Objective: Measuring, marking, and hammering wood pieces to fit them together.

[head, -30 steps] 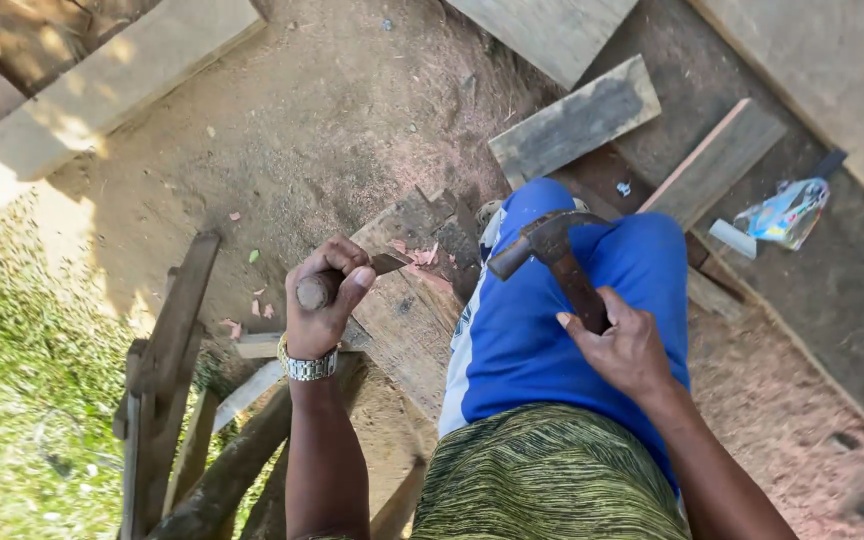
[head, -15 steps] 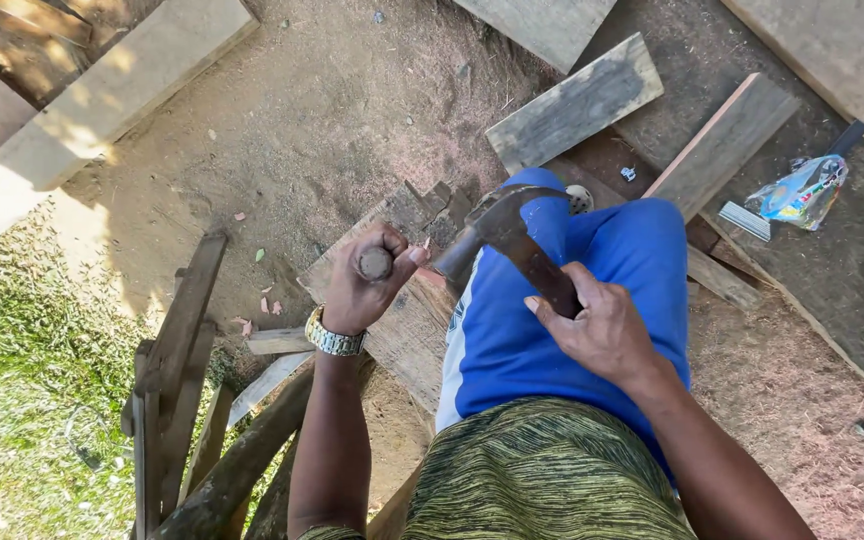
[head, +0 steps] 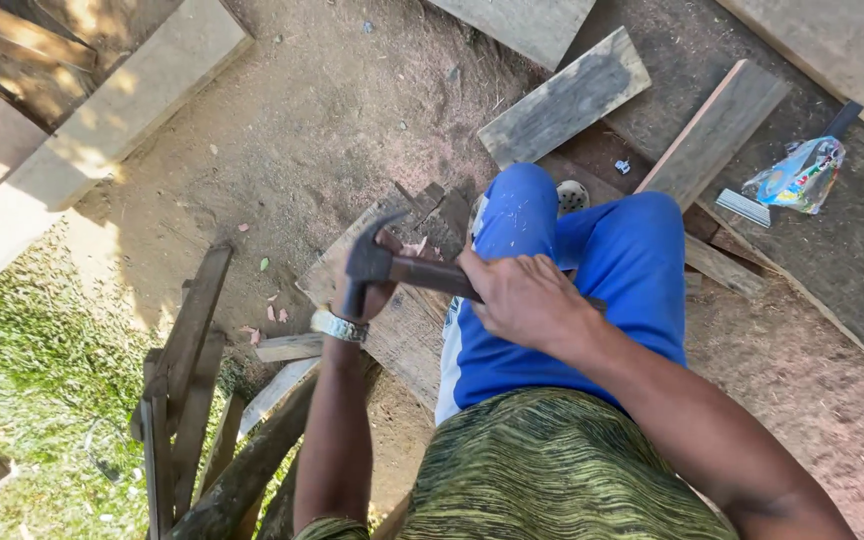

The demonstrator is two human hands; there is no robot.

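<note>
My right hand point(head: 527, 300) grips the wooden handle of a dark claw hammer point(head: 364, 262), and the hammer head is down right over my left fist. My left hand point(head: 386, 293), with a metal watch on its wrist, is closed around a wooden-handled, chisel-like tool that the hammer head mostly hides. Both hands are over a worn grey board point(head: 407, 340) that lies on the dirt in front of my knees, which are in blue shorts point(head: 592, 260). Small pinkish wood chips lie on and beside the board.
Loose planks lie ahead, a short plank point(head: 564, 97) and a long plank point(head: 714, 130), next to a crumpled plastic bag point(head: 797, 172). A rough frame of wooden slats point(head: 187, 400) stands at lower left beside grass point(head: 22, 400). A pale concrete beam point(head: 102, 130) crosses the upper left.
The hammer has swung from raised over my right knee leftward and down onto the top of the tool in my left fist. My left hand has stayed on the board.
</note>
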